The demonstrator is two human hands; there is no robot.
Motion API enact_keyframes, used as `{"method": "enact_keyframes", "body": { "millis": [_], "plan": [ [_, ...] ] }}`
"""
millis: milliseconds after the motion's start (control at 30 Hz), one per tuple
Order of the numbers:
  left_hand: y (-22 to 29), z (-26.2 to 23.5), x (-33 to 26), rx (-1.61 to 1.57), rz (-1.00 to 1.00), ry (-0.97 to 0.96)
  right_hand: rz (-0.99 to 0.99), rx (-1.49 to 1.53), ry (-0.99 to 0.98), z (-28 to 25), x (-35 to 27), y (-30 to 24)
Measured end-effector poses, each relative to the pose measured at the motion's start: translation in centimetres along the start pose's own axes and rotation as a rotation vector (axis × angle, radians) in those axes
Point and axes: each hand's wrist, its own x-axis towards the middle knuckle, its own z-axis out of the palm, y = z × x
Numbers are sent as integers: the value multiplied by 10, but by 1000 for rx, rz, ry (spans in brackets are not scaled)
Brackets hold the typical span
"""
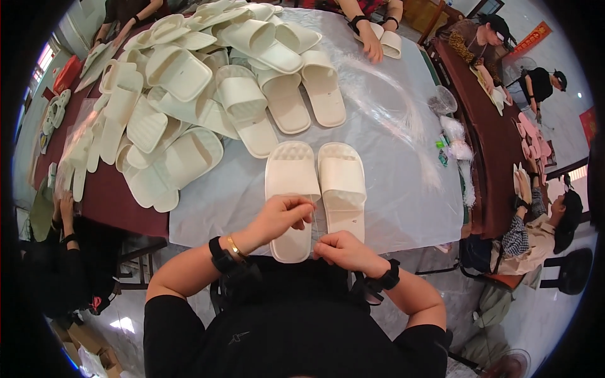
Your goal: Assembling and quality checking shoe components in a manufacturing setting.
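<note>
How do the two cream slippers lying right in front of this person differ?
The left slipper shows its heel end; the right slipper has its heel behind the right hand. A small dark mark shows on the right slipper's footbed, none on the visible part of the left slipper's. Both are cream, wide-strapped, toes pointing away.

A small dark number [354, 221] is printed on the right slipper's [342, 171] insole. A red banner [532, 38] bears lettering, too small to read. A line emblem [238, 337] without legible text marks the black shirt [287, 321].
</note>
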Motion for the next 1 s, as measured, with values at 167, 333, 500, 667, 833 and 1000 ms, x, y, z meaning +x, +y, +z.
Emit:
{"method": "enact_keyframes", "body": {
  "millis": [167, 333, 500, 667, 833, 1000],
  "plan": [
    [5, -30, 9, 65, 207, 213, 150, -58, -60, 12, 1, 14],
    [21, -45, 27, 731, 469, 444, 147, -127, 5, 14, 21, 3],
    [33, -61, 59, 1093, 458, 409, -111, -234, 263, 14, 71, 5],
    [55, -52, 84, 1410, 15, 199, -181, -336, 410, 11, 100, 6],
    [35, -58, 101, 1227, -41, 174, -234, -344, 493, 16, 104, 9],
    [23, -67, 105, 836, 39, 168, -194, -306, 453, 16, 99, 7]
  ]
}}
